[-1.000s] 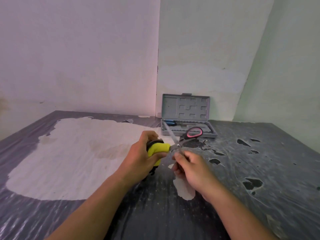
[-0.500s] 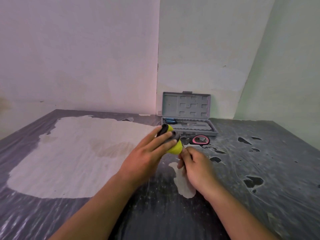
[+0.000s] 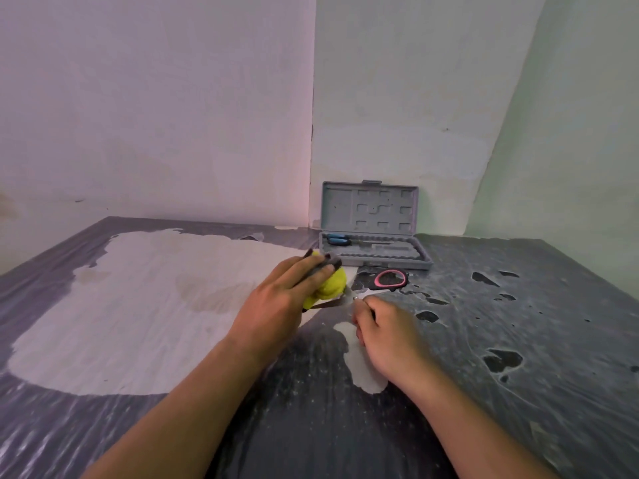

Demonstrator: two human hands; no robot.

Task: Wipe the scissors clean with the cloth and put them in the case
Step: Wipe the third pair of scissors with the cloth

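Grey, worn film covers the surface [image 3: 518,426] nearest us, scuffed and speckled, with dark torn patches on the right side and a broad pale peeled area [image 3: 138,305] on the left. Both those stretches lie open for moving, and the far edge meets the wall corner.

Our right hand [image 3: 387,337] rests low on the surface, fingers curled; its grip pinches the scissors [image 3: 359,294] near the shiny pivot, though we cannot tell exactly how the fingers sit beneath. Our left hand [image 3: 287,299] lies just beside it, fingers stretched forward and pressing the cloth [image 3: 330,285], a soft bright yellow bundle with a darker grey fold on top, over the blades. One black handle loop with a pink lining [image 3: 390,279] lies flat on the surface just beyond our right hand.

Past the cloth stands the case [image 3: 370,209], grey moulded plastic, open, its lid upright against the wall and its ribbed tray facing us. A blue-handled tool [image 3: 339,240] lies in the tray's back slot. The cloth and the left fingertips sit between us and the case's front left corner.
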